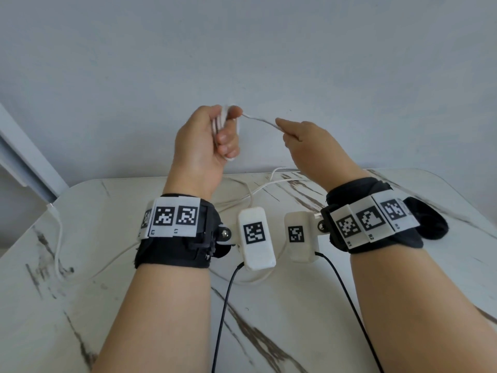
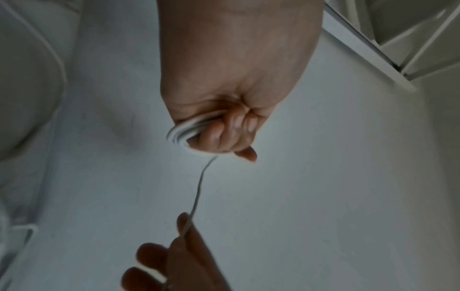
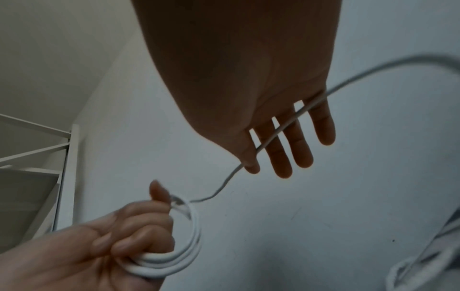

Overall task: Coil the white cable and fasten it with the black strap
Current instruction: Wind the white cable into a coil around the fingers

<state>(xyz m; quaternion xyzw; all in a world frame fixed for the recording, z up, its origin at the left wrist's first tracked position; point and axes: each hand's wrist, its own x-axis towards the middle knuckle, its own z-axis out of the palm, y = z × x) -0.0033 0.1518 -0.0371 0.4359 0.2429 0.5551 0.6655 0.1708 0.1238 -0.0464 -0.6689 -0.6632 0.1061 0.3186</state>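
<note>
Left hand [image 1: 204, 138] grips several finished loops of cable [image 1: 258, 120]; right hand [image 1: 309, 141] pinches the slack. Much lies uncoiled on the table [image 1: 80, 265]; no strap in view.

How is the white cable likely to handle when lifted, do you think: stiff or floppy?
Probably floppy: the white cable sags between the left hand and right hand. Likely somewhat springy: its coil holds round loops, so may unwind if released.
</note>
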